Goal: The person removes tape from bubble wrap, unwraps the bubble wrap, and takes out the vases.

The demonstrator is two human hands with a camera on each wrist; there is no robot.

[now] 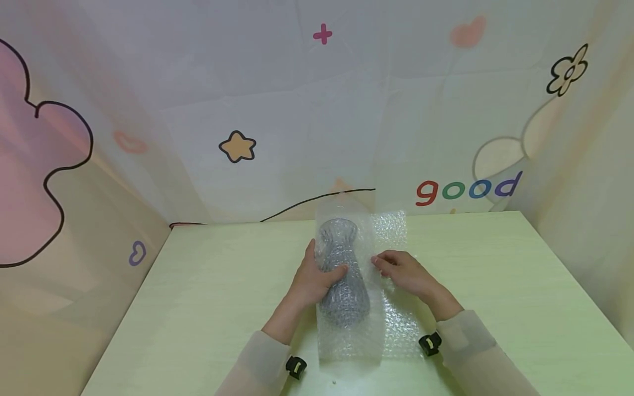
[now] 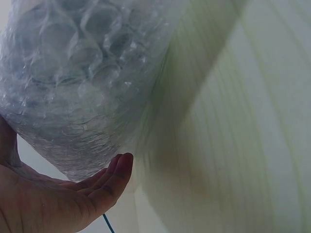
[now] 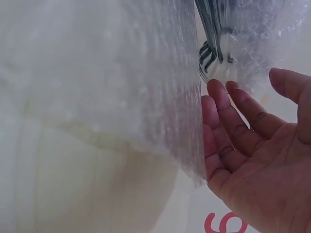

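A clear glass vase (image 1: pixel 346 297) with a flared mouth and wide body lies under bubble wrap (image 1: pixel 396 324), its mouth toward the wall. From the left side my left hand (image 1: pixel 317 278) grips the covered vase, thumb across its front. The left wrist view has my left hand (image 2: pixel 73 199) cupped round the bubble wrap (image 2: pixel 92 87). At the wrap's right side is my right hand (image 1: pixel 403 272). In the right wrist view my right hand (image 3: pixel 257 145) has loosely bent fingers against the bubble wrap (image 3: pixel 121 73), thumb apart, with ribbed glass (image 3: pixel 214 29) showing beyond.
The light green table (image 1: pixel 213 286) reaches back to a printed curtain (image 1: pixel 277 71) with a star and the word "good". More of the bubble wrap spreads flat to the right of the vase, under my right hand. Both wrists wear small black devices (image 1: pixel 430 344).
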